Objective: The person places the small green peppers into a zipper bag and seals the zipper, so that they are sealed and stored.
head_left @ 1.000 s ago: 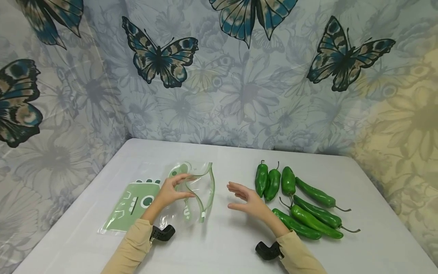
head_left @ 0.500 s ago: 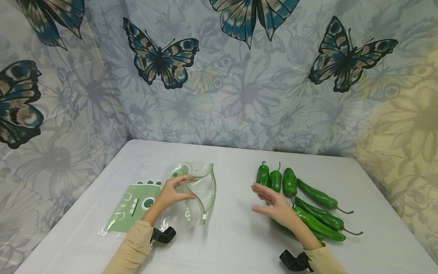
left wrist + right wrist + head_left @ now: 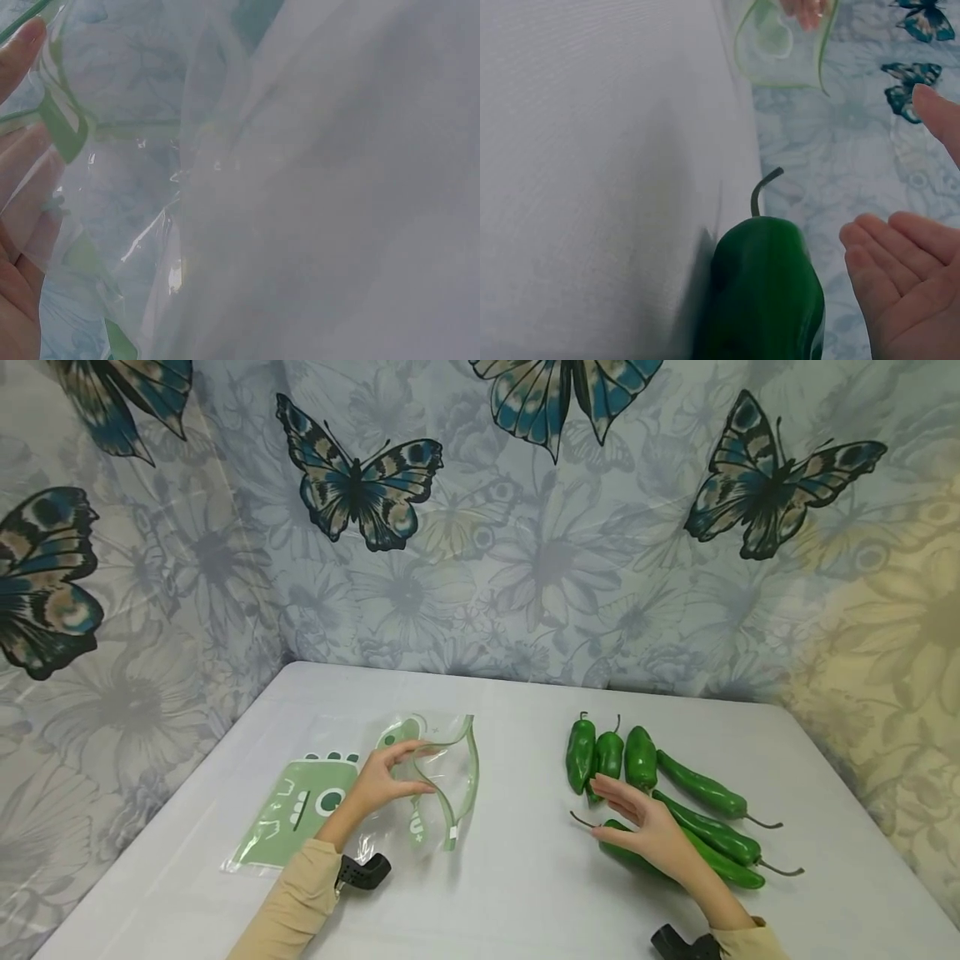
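Note:
My left hand (image 3: 381,785) holds a clear zip bag (image 3: 417,827) with a green rim, thumb and fingers at its mouth, which gapes toward the right. In the left wrist view, fingers (image 3: 34,161) show through the plastic. My right hand (image 3: 648,828) hovers over the green peppers, fingers extended and thumb apart, holding nothing. Partly beneath it lies a long pepper (image 3: 624,855), its stem pointing left. That view from the right wrist has a pepper (image 3: 769,289) close beside the hand.
Several more green peppers lie on the right of the white table (image 3: 517,877), among them an upright-lying one (image 3: 581,756) and a slanted one (image 3: 701,785). At the left a flat bag with a green monster face (image 3: 300,810) lies near the left forearm. Patterned cloth (image 3: 525,610) hangs behind.
My right hand has moved right, from the middle of the table to over the peppers, its fingers still extended. The left hand keeps its hold on the bag.

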`<state>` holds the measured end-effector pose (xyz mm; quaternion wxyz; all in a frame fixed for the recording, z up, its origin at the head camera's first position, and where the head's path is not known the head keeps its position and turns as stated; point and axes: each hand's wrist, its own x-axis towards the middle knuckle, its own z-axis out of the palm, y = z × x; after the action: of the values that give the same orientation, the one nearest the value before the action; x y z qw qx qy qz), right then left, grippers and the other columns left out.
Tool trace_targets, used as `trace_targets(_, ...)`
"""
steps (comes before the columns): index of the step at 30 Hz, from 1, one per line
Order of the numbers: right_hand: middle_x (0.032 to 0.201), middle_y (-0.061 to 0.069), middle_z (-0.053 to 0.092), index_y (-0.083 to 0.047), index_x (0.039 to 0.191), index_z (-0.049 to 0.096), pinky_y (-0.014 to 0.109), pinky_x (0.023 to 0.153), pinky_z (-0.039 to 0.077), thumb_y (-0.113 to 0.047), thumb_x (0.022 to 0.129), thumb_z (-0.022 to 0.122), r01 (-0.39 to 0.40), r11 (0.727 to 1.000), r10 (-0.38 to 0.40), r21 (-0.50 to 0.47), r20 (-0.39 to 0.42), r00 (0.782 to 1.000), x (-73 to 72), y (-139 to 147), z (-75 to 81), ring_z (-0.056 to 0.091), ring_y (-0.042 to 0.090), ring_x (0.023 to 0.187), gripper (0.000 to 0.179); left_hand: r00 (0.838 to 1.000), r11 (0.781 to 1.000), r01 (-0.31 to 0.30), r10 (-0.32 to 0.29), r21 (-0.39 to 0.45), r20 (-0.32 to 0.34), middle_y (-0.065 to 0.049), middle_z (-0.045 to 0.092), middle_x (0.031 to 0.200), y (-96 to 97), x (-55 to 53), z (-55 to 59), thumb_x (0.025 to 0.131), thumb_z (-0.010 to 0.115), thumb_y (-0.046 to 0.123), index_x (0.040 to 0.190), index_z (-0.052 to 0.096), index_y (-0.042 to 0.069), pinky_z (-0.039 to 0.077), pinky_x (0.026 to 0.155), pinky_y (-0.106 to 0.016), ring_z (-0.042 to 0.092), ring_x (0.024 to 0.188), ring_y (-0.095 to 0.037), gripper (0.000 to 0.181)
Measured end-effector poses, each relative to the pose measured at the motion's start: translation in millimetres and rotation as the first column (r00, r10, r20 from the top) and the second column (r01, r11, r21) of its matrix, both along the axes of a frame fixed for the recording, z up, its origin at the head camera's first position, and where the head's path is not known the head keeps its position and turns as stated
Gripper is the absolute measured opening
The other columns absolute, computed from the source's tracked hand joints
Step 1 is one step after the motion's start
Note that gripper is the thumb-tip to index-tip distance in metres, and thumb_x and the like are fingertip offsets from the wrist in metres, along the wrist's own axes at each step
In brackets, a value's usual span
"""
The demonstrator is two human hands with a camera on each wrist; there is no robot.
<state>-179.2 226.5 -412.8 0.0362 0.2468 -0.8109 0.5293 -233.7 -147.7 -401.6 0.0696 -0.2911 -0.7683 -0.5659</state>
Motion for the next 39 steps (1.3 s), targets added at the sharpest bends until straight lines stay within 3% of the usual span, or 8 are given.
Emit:
trace_targets(10, 0.122, 0.023, 0.048, 0.006, 0.129, 0.041, 0.017, 0.089, 0.035, -0.011, 0.074, 0.073, 0.020, 0.999, -0.019, 0.042, -0.021, 1.000, 7.5, 4.1, -2.7, 0.047, 0.009, 0.111, 0.066, 0.999, 1.000, 0.017, -0.017, 0.012, -0.036, -0.022, 0.059, 0.106, -0.7, 0.3, -0.9, 0.060, 0.077, -0.009, 0.112, 0.054, -0.012, 0.030, 0.093, -0.052, 0.046, 0.110, -0.039, 0.056)
trace_targets(18, 0.123, 0.019, 0.050, 0.005, 0.128, 0.043, 0.025, 0.091, 0.036, -0.016, 0.072, 0.075, 0.034, 0.995, -0.035, 0.094, 0.007, 0.999, 4.3, 2.2, -3.3, 0.046, 0.028, 0.113, 0.069, 0.999, 0.999, -0.010, 0.011, 0.031, -0.043, -0.023, 0.058, 0.107, -9.3, -1.5, -5.5, 0.060, 0.077, -0.010, 0.112, 0.054, -0.012, 0.032, 0.092, -0.049, 0.046, 0.111, -0.033, 0.057)
trace_targets(20, 0.121, 0.020, 0.051, 0.007, 0.127, 0.044, 0.028, 0.091, 0.037, -0.015, 0.071, 0.076, 0.040, 0.993, -0.040, 0.116, 0.001, 0.999, 3.2, 3.1, -1.7, 0.047, 0.030, 0.112, 0.068, 0.999, 0.999, -0.009, 0.011, 0.044, -0.048, -0.026, 0.056, 0.108, -7.6, -0.6, -2.6, 0.060, 0.075, -0.014, 0.112, 0.052, -0.014, 0.034, 0.092, -0.045, 0.045, 0.112, -0.035, 0.057)
trace_targets(23, 0.120, 0.022, 0.051, 0.008, 0.126, 0.044, 0.033, 0.090, 0.038, -0.011, 0.070, 0.076, 0.056, 0.986, -0.055, 0.155, -0.009, 0.998, 3.8, 6.8, -0.6, 0.047, 0.033, 0.111, 0.067, 0.998, 0.992, 0.031, -0.024, 0.124, -0.059, -0.030, 0.054, 0.108, -3.8, -6.5, -9.0, 0.060, 0.072, -0.018, 0.113, 0.050, -0.014, 0.034, 0.094, -0.034, 0.045, 0.114, -0.025, 0.058)
trace_targets(27, 0.120, 0.024, 0.050, 0.010, 0.126, 0.043, 0.037, 0.090, 0.037, -0.006, 0.069, 0.076, 0.062, 0.983, -0.066, 0.172, 0.014, 0.998, 2.2, 10.9, -4.7, 0.046, 0.035, 0.111, 0.067, 0.990, 0.958, 0.128, -0.107, 0.258, -0.096, -0.030, 0.054, 0.108, -3.4, -17.4, -20.9, 0.061, 0.071, -0.018, 0.114, 0.046, -0.017, 0.029, 0.097, -0.027, 0.048, 0.112, -0.016, 0.058)
trace_targets(32, 0.121, 0.022, 0.050, 0.008, 0.127, 0.043, 0.035, 0.090, 0.037, -0.010, 0.070, 0.076, 0.057, 0.984, -0.066, 0.169, 0.046, 0.997, 3.1, 14.8, -4.1, 0.046, 0.033, 0.111, 0.068, 0.973, 0.892, 0.217, -0.164, 0.396, -0.164, -0.010, 0.059, 0.112, -4.6, -26.5, -31.2, 0.066, 0.074, -0.004, 0.117, 0.046, -0.013, 0.031, 0.096, -0.028, 0.050, 0.109, -0.015, 0.059)
trace_targets(35, 0.121, 0.021, 0.050, 0.007, 0.127, 0.043, 0.034, 0.090, 0.038, -0.014, 0.071, 0.076, 0.049, 0.986, -0.059, 0.157, 0.056, 0.997, 3.0, 15.4, -1.3, 0.047, 0.033, 0.111, 0.069, 0.968, 0.856, 0.239, -0.175, 0.458, -0.180, -0.004, 0.059, 0.114, -5.4, -28.4, -31.6, 0.068, 0.075, 0.005, 0.119, 0.050, -0.006, 0.035, 0.092, -0.027, 0.050, 0.109, -0.015, 0.059)
trace_targets(39, 0.121, 0.022, 0.050, 0.007, 0.127, 0.043, 0.035, 0.090, 0.038, -0.018, 0.071, 0.076, 0.029, 0.987, -0.042, 0.159, 0.077, 0.996, 0.5, 16.2, -1.3, 0.047, 0.033, 0.111, 0.070, 0.972, 0.823, 0.231, -0.171, 0.519, -0.160, -0.005, 0.059, 0.113, -7.4, -27.9, -28.9, 0.067, 0.076, 0.007, 0.117, 0.053, -0.002, 0.042, 0.084, -0.024, 0.050, 0.108, -0.016, 0.056)
